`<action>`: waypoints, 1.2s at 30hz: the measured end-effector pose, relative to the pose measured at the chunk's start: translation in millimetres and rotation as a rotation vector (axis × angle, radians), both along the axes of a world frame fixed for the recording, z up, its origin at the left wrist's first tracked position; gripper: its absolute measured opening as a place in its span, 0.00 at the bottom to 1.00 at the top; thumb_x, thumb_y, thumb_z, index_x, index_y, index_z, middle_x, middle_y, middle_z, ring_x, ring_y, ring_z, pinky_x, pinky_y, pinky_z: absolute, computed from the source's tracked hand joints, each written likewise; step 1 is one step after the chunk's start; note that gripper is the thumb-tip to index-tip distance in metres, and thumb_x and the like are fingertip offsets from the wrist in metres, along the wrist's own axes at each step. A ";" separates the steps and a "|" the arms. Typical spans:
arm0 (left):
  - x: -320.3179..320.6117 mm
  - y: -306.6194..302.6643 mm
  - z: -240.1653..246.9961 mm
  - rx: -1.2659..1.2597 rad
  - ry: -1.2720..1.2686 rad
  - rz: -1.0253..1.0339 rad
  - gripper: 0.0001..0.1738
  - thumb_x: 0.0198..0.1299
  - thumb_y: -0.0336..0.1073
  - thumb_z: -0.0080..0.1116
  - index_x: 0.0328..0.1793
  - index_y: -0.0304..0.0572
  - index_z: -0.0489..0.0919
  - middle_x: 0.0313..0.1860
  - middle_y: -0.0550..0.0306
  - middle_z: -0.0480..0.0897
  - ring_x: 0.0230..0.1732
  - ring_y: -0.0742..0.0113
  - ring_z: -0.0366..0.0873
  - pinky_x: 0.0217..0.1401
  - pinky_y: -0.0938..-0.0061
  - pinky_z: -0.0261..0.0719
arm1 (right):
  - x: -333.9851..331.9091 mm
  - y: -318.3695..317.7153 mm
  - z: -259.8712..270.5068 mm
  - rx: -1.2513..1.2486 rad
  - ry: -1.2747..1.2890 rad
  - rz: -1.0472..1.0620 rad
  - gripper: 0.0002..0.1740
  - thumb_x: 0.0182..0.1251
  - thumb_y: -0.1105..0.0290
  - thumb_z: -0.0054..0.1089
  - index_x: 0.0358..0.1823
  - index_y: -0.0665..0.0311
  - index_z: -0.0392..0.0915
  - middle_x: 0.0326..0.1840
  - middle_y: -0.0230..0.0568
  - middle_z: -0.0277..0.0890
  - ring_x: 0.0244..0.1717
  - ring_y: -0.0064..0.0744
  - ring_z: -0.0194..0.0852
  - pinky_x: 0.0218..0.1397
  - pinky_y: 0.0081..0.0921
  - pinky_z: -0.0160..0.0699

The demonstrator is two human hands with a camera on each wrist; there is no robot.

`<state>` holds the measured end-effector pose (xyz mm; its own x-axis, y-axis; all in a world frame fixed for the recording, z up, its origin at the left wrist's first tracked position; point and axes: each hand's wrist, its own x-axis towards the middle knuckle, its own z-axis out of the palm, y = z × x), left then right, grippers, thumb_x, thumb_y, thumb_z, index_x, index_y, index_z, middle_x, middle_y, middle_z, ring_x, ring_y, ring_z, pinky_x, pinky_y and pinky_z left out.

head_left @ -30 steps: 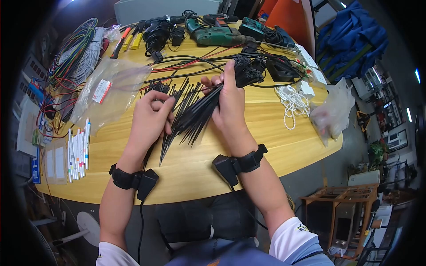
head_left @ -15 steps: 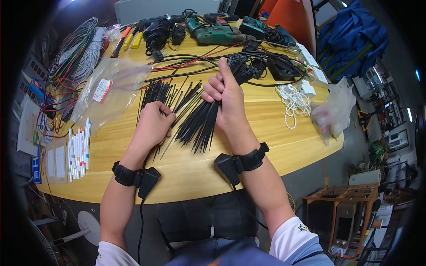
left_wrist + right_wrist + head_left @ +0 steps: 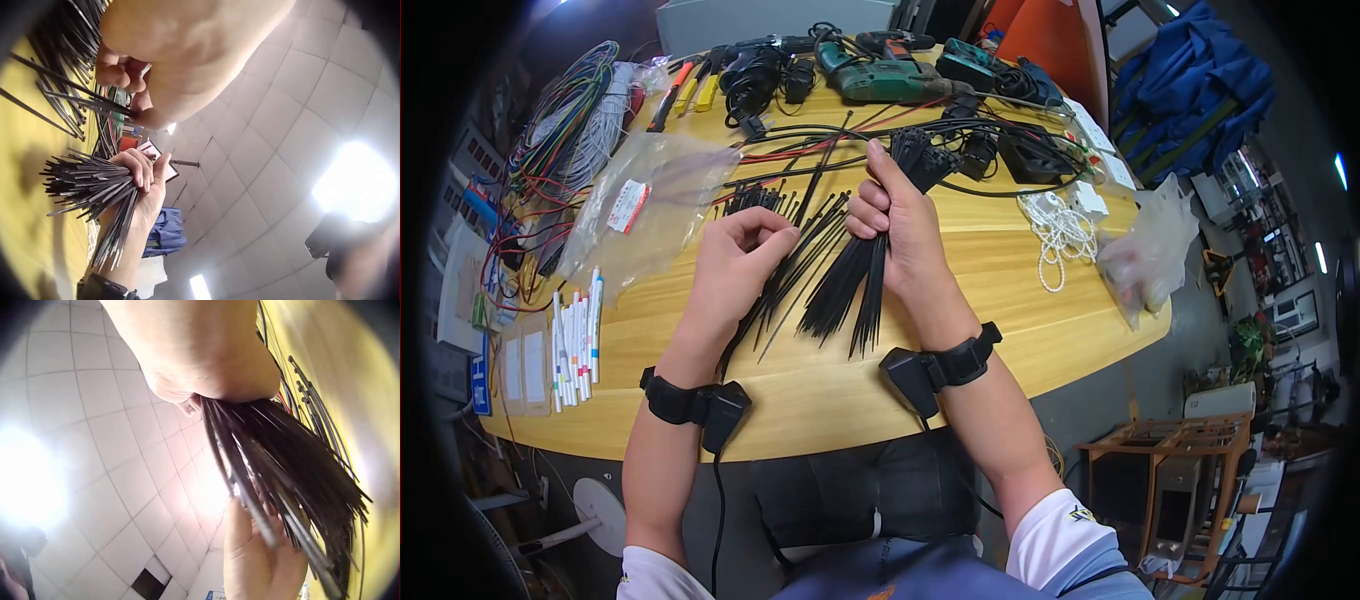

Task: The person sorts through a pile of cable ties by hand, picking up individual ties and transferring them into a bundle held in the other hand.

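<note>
The right hand (image 3: 905, 225) grips a thick bundle of black cable ties (image 3: 840, 292), heads up beyond the thumb and tails fanned down toward the table. Beside it the left hand (image 3: 738, 268) pinches a few black ties between thumb and index finger; the pinch shows in the left wrist view at that hand (image 3: 175, 56). Loose ties (image 3: 812, 252) lie between the hands, with more behind the left fingers. In the right wrist view, the bundle (image 3: 300, 450) hangs from the right hand (image 3: 206, 350) and partly covers the left hand (image 3: 265, 559).
A clear plastic bag (image 3: 662, 190) and markers (image 3: 578, 345) lie left, below coiled wires (image 3: 565, 130). Drills (image 3: 890, 80) and black cables stand along the back. White beaded cord (image 3: 1055, 240) and another plastic bag (image 3: 1150, 255) are at the right of the table (image 3: 820, 420).
The right hand and its bundle have shifted a little left. Long ties now rise up beside the left hand's fingers. Compared with one second ago, the bundle's tails hang more steeply.
</note>
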<state>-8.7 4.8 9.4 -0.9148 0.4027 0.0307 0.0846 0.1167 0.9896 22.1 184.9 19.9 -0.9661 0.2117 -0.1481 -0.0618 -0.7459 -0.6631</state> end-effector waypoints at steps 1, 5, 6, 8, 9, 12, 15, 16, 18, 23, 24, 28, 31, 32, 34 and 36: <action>0.7 0.6 -1.8 0.025 0.005 -0.034 0.04 0.62 0.32 0.62 0.37 0.39 0.81 0.24 0.74 0.74 0.24 0.86 0.65 0.26 0.85 0.59 | 0.0 -0.3 0.2 0.015 0.000 -0.002 0.14 0.71 0.59 0.64 0.34 0.56 0.70 0.18 0.19 0.54 0.14 0.11 0.52 0.17 0.13 0.52; 3.5 2.5 -2.6 0.069 0.005 -0.096 0.04 0.63 0.32 0.61 0.37 0.41 0.80 0.26 0.72 0.75 0.26 0.85 0.66 0.29 0.86 0.61 | -1.9 -1.3 -2.7 0.020 -0.012 -0.033 0.13 0.71 0.59 0.64 0.37 0.58 0.72 0.19 0.20 0.55 0.15 0.11 0.52 0.17 0.13 0.52; 3.3 2.6 -3.0 0.084 0.002 -0.097 0.04 0.63 0.31 0.61 0.37 0.40 0.80 0.26 0.71 0.75 0.26 0.85 0.67 0.29 0.86 0.62 | -2.5 -1.1 -3.7 0.007 -0.018 -0.046 0.13 0.71 0.59 0.64 0.39 0.58 0.72 0.20 0.20 0.55 0.15 0.11 0.52 0.17 0.13 0.52; 2.9 2.7 -3.9 0.112 -0.003 -0.099 0.04 0.63 0.31 0.61 0.37 0.39 0.80 0.26 0.69 0.77 0.26 0.83 0.70 0.30 0.85 0.65 | -1.9 0.0 -3.7 0.007 -0.004 -0.042 0.12 0.70 0.60 0.65 0.40 0.59 0.73 0.21 0.21 0.57 0.15 0.11 0.53 0.17 0.13 0.53; 3.7 2.9 -2.1 0.121 -0.042 -0.126 0.04 0.63 0.30 0.60 0.37 0.38 0.80 0.27 0.67 0.78 0.26 0.82 0.72 0.30 0.85 0.67 | -1.6 0.4 -3.6 0.007 0.003 -0.039 0.12 0.70 0.61 0.65 0.41 0.60 0.73 0.22 0.22 0.58 0.15 0.11 0.53 0.18 0.13 0.54; 6.1 2.5 3.2 0.139 -0.131 -0.199 0.04 0.64 0.29 0.59 0.39 0.35 0.79 0.28 0.61 0.81 0.27 0.78 0.77 0.31 0.84 0.71 | 0.5 -2.0 0.2 0.028 0.008 -0.055 0.11 0.69 0.64 0.66 0.41 0.60 0.74 0.23 0.23 0.61 0.16 0.12 0.54 0.18 0.14 0.55; 6.5 2.7 3.1 0.159 -0.159 -0.246 0.05 0.66 0.29 0.57 0.41 0.34 0.77 0.29 0.58 0.82 0.26 0.74 0.80 0.29 0.84 0.73 | 0.1 -1.7 -1.5 0.045 0.019 -0.061 0.10 0.68 0.66 0.66 0.41 0.60 0.74 0.23 0.23 0.63 0.16 0.12 0.54 0.19 0.14 0.56; 7.2 3.6 3.2 0.181 -0.163 -0.250 0.05 0.67 0.29 0.57 0.41 0.34 0.77 0.30 0.57 0.82 0.26 0.74 0.80 0.28 0.84 0.73 | -0.3 -1.3 -3.0 0.045 0.031 -0.076 0.11 0.67 0.66 0.67 0.42 0.62 0.75 0.23 0.24 0.64 0.16 0.13 0.55 0.19 0.16 0.56; 7.8 4.0 4.2 0.203 -0.174 -0.249 0.05 0.68 0.30 0.56 0.42 0.35 0.76 0.30 0.57 0.82 0.25 0.74 0.80 0.26 0.85 0.72 | -1.3 -0.9 -5.7 0.043 0.055 -0.105 0.13 0.63 0.68 0.70 0.44 0.65 0.78 0.23 0.25 0.66 0.16 0.15 0.57 0.20 0.18 0.57; 4.5 2.6 2.5 0.227 -0.171 -0.219 0.06 0.70 0.31 0.55 0.43 0.35 0.75 0.31 0.56 0.81 0.24 0.75 0.79 0.24 0.84 0.71 | 0.7 -4.2 -2.5 0.093 0.026 -0.084 0.13 0.63 0.70 0.70 0.44 0.66 0.78 0.21 0.24 0.65 0.16 0.14 0.57 0.20 0.18 0.56; 3.6 2.4 0.9 0.240 -0.168 -0.214 0.06 0.70 0.31 0.55 0.43 0.35 0.75 0.31 0.56 0.81 0.24 0.76 0.78 0.24 0.85 0.71 | 1.5 -5.1 -1.7 0.101 0.018 -0.068 0.12 0.62 0.70 0.70 0.43 0.67 0.78 0.21 0.24 0.64 0.16 0.14 0.57 0.20 0.18 0.56; 1.8 3.0 -3.0 0.277 -0.159 -0.174 0.05 0.70 0.31 0.55 0.43 0.35 0.75 0.31 0.58 0.79 0.22 0.78 0.73 0.23 0.85 0.68 | 1.3 -7.7 -4.4 0.101 0.021 -0.048 0.11 0.62 0.70 0.70 0.42 0.67 0.78 0.20 0.24 0.64 0.15 0.14 0.57 0.20 0.17 0.56; 1.4 3.1 -3.1 0.307 -0.160 -0.144 0.05 0.70 0.31 0.56 0.43 0.36 0.76 0.30 0.59 0.78 0.21 0.79 0.70 0.23 0.85 0.66 | 1.3 -8.2 -3.0 0.082 0.013 -0.055 0.10 0.62 0.70 0.70 0.39 0.65 0.78 0.20 0.24 0.63 0.15 0.15 0.57 0.20 0.17 0.56; 1.4 3.2 -3.1 0.318 -0.162 -0.136 0.05 0.70 0.31 0.56 0.43 0.36 0.76 0.30 0.60 0.78 0.21 0.79 0.69 0.22 0.85 0.65 | 0.6 -7.9 -3.1 0.068 0.006 -0.059 0.10 0.62 0.70 0.70 0.39 0.65 0.77 0.19 0.24 0.63 0.15 0.15 0.57 0.20 0.17 0.57; 1.1 3.1 -3.1 0.316 -0.166 -0.143 0.05 0.70 0.31 0.56 0.43 0.36 0.76 0.30 0.60 0.78 0.21 0.80 0.68 0.22 0.85 0.63 | 0.4 -7.3 -3.7 0.063 0.008 -0.060 0.09 0.63 0.71 0.70 0.37 0.64 0.76 0.19 0.24 0.63 0.15 0.15 0.57 0.20 0.18 0.57; 1.1 2.6 -2.6 0.303 -0.172 -0.153 0.05 0.70 0.31 0.56 0.43 0.36 0.76 0.30 0.60 0.78 0.20 0.80 0.68 0.22 0.85 0.61 | 0.7 -7.3 -4.2 0.083 0.031 -0.056 0.09 0.63 0.70 0.69 0.35 0.63 0.76 0.19 0.24 0.63 0.15 0.15 0.57 0.19 0.18 0.57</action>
<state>-7.6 7.4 6.8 -0.8471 0.5310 0.0208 -0.0916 -0.1846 0.9785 22.8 177.6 15.7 -0.9563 0.2755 -0.0982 -0.1231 -0.6836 -0.7194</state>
